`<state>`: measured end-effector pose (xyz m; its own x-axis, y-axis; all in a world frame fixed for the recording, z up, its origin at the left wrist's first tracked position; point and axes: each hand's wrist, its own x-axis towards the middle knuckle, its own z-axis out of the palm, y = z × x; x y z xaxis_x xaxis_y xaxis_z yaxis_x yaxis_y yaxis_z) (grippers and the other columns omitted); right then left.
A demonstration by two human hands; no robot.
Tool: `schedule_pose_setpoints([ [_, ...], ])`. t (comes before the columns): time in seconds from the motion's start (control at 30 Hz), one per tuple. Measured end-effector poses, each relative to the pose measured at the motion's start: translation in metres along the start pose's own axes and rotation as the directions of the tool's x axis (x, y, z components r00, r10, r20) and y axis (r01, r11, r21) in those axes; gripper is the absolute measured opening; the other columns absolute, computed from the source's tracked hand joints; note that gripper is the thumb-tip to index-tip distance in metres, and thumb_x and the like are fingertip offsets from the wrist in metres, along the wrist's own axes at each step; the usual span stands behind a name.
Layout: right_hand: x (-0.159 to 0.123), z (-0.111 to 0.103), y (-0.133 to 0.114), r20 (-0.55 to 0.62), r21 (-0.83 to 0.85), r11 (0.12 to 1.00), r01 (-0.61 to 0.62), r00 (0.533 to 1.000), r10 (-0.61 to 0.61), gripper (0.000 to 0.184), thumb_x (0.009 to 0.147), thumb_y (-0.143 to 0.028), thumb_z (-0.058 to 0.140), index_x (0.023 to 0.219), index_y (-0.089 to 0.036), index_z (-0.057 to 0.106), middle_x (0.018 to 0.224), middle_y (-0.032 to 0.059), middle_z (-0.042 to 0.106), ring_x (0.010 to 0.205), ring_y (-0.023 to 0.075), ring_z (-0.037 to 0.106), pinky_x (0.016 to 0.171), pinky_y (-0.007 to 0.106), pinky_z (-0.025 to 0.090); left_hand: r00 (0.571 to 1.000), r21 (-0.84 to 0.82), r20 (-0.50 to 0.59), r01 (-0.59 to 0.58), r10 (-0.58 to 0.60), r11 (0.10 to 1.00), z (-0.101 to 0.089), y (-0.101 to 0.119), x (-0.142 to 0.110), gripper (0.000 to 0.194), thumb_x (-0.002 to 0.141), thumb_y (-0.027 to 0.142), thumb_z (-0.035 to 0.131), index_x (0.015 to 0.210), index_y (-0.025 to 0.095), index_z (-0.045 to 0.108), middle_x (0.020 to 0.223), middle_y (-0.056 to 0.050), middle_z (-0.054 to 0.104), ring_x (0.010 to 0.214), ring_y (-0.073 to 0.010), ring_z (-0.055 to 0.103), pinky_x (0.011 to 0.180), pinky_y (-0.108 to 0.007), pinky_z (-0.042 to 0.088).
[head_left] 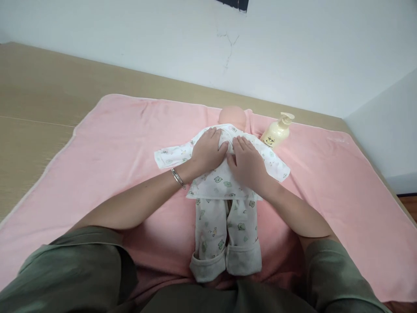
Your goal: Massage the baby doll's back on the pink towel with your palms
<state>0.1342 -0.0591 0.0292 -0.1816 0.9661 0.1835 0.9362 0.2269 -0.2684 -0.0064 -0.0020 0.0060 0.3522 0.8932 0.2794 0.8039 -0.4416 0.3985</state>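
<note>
A baby doll (232, 116) lies on its back on a pink towel (124, 143), head away from me. It wears a white printed shirt (221, 180) and matching trousers (224, 234) with cuffed legs. My left hand (208, 150) lies flat on the doll's chest, fingers stretched toward the collar. My right hand (248, 161) rests beside it on the shirt, fingers also flat and slightly apart. A silver bangle (178, 178) circles my left wrist. Neither hand grips anything.
A cream pump bottle (277, 130) lies on the towel just right of the doll's head. The towel covers a wooden surface (39, 100) that meets a white wall (293, 52) behind. My olive sleeves fill the lower edge.
</note>
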Motion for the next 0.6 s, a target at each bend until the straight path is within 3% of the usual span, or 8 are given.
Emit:
schedule_pose_setpoints([
  [0.1, 0.007, 0.001, 0.006, 0.014, -0.009, 1.000, 0.017, 1.000, -0.017, 0.061, 0.097, -0.033, 0.035, 0.147, 0.001, 0.040, 0.155, 0.0207, 0.041, 0.149, 0.0302, 0.034, 0.125, 0.048, 0.025, 0.999, 0.085, -0.027, -0.040, 0.042, 0.996, -0.004, 0.006, -0.006, 0.054, 0.097, 0.031, 0.028, 0.130, -0.004, 0.053, 0.135, -0.027, 0.057, 0.132, -0.0361, 0.050, 0.114, -0.052, 0.039],
  [0.27, 0.021, 0.001, 0.016, 0.055, -0.022, 0.993, -0.116, 0.992, 0.117, 0.066, 0.100, -0.037, 0.031, 0.150, 0.006, 0.031, 0.159, 0.0231, 0.032, 0.151, 0.0302, 0.027, 0.126, 0.046, 0.022, 0.996, 0.218, -0.052, -0.065, 0.078, 0.974, -0.014, 0.021, -0.020, 0.050, 0.098, 0.033, 0.029, 0.112, 0.000, 0.064, 0.114, -0.027, 0.066, 0.115, -0.0379, 0.060, 0.101, -0.053, 0.046],
  [0.47, -0.004, -0.009, -0.008, 0.045, -0.125, 0.985, -0.121, 0.991, 0.127, 0.060, 0.101, -0.034, 0.033, 0.146, 0.005, 0.041, 0.154, 0.0254, 0.041, 0.147, 0.0314, 0.036, 0.124, 0.046, 0.026, 0.995, 0.180, 0.049, 0.074, -0.084, 0.981, -0.021, 0.011, -0.003, 0.047, 0.097, 0.040, 0.036, 0.112, 0.005, 0.064, 0.116, -0.021, 0.067, 0.115, -0.0351, 0.060, 0.099, -0.048, 0.049],
  [0.6, 0.007, -0.007, 0.005, 0.073, -0.059, 0.986, -0.157, 0.984, 0.161, 0.064, 0.101, -0.040, 0.031, 0.147, 0.005, 0.038, 0.156, 0.0246, 0.037, 0.149, 0.0318, 0.031, 0.124, 0.048, 0.027, 1.000, 0.146, -0.018, 0.028, -0.026, 0.989, -0.014, 0.010, -0.009, 0.050, 0.096, 0.041, 0.036, 0.109, 0.003, 0.065, 0.113, -0.025, 0.066, 0.114, -0.0385, 0.060, 0.100, -0.054, 0.048],
])
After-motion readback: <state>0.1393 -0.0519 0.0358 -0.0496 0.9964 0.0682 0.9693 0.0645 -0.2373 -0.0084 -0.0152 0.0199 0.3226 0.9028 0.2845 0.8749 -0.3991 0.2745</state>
